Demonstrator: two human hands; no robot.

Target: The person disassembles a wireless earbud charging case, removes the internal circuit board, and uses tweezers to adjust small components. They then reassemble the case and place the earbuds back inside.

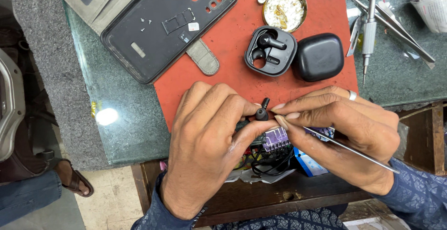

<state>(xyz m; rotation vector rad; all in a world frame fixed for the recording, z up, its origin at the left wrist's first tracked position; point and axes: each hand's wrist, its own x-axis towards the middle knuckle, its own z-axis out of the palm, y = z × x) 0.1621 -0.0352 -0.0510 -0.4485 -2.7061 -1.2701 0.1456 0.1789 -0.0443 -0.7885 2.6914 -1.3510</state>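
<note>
Left hand (205, 141) pinches a black earbud (262, 112); right hand (340, 130) grips thin metal tweezers (354, 151) near the open charging case (271, 50).

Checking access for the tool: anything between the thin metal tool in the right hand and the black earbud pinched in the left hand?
Nothing visible. The left hand pinches the black earbud at its fingertips; the right hand holds the thin metal tool, its fingertips meeting the earbud. The tool's front end is hidden by the fingers.

Black earbud (261, 113), black charging case (271, 50), red mat (233, 34), purple circuit board (277, 139)
</note>
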